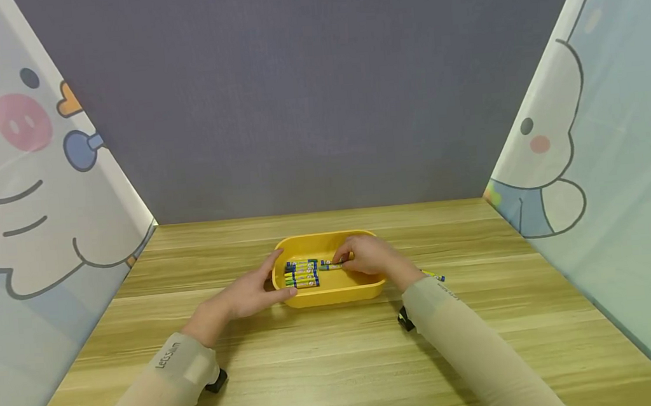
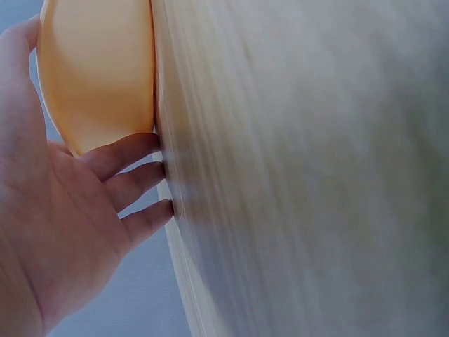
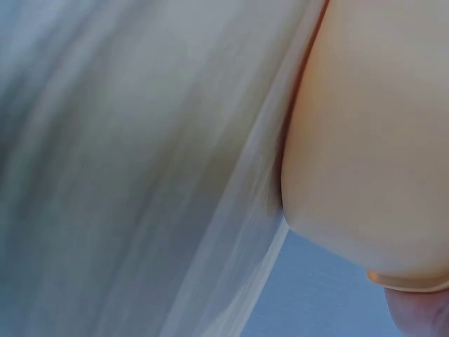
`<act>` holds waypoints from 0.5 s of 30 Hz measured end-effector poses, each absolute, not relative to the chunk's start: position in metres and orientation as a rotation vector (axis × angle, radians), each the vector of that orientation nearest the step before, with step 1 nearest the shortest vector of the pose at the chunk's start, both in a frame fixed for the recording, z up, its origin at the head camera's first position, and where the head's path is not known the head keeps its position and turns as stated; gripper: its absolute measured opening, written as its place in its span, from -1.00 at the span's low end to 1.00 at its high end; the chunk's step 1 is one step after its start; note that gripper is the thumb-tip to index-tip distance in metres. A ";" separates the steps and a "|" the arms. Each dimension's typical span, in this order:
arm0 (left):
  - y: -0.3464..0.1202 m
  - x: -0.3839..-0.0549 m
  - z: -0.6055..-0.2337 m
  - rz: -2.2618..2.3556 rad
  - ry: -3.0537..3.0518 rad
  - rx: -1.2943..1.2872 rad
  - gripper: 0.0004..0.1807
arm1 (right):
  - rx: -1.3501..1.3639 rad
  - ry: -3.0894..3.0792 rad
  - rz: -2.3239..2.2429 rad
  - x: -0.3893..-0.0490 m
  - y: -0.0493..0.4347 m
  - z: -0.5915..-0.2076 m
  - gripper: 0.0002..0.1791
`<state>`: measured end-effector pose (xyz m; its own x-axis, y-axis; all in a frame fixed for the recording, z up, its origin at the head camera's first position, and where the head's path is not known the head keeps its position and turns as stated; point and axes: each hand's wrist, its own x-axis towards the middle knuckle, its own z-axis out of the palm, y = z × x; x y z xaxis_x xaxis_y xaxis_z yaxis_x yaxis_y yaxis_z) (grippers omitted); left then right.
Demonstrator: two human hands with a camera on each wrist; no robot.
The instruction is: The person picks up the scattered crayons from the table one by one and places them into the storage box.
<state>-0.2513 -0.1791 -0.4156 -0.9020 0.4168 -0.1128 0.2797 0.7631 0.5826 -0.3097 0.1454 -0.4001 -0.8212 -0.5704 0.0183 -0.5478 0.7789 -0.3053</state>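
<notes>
A yellow plastic tray (image 1: 333,297) stands on the table in the head view. In its left part lies a row of several crayons (image 1: 302,275) with blue and yellow wrappers. My left hand (image 1: 254,291) spreads around the tray's left end, thumb along the front rim. The left wrist view shows these fingers (image 2: 133,186) fairly straight, tips touching the tabletop. Inside the tray, my right hand (image 1: 366,255) pinches a dark crayon (image 1: 332,267) beside the row; another crayon (image 1: 326,262) lies just behind it. In the right wrist view the tray wall hides most of that hand.
A yellow crayon (image 1: 434,276) lies on the wooden table (image 1: 327,368) to the right of the tray, partly hidden by my right wrist. A dark grey panel (image 1: 312,102) closes off the back, and printed cartoon sheets (image 1: 630,141) line both sides.
</notes>
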 end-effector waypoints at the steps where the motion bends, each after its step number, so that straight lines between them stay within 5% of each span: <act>1: -0.179 -0.251 -0.415 0.845 2.725 0.545 0.26 | -0.912 2.894 -0.460 -0.310 0.145 -0.400 -0.79; 15: -0.180 -0.251 -0.416 0.837 2.735 0.541 0.26 | -0.932 2.888 -0.471 -0.311 0.146 -0.398 -0.78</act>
